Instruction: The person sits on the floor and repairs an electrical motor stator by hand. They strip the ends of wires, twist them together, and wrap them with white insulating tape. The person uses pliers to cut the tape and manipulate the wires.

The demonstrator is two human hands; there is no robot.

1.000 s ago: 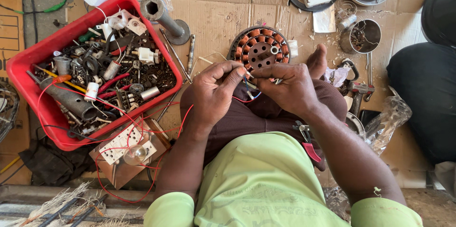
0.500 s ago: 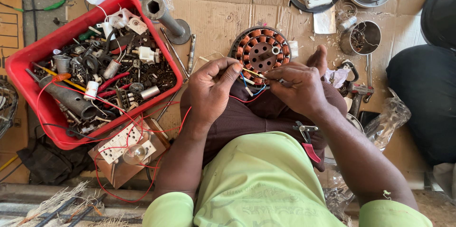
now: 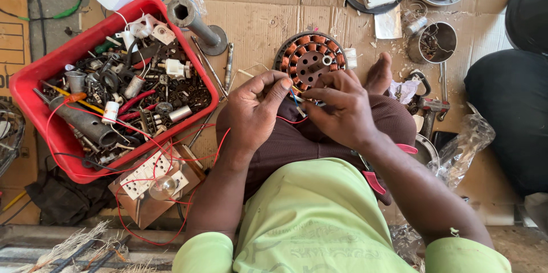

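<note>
The person sits with both hands raised over the lap, just in front of the round stator [image 3: 309,59] that lies on the cardboard sheet [image 3: 257,16]. The left hand [image 3: 255,110] and the right hand [image 3: 337,107] each pinch thin wire leads [image 3: 295,101] between thumb and fingertips, so both are closed on the wires rather than loose. It looks like the stage of sorting or joining the leads that run from the stator; the next move would call for a steady, fine pinch and keeping the strands apart.

The stator is a dark disc ringed with copper-coloured coils, with a hole at its centre. The leads are slender, red and pale, and partly hidden by the fingers. Left of the stator stands a red crate [image 3: 34,81] of small parts.
</note>
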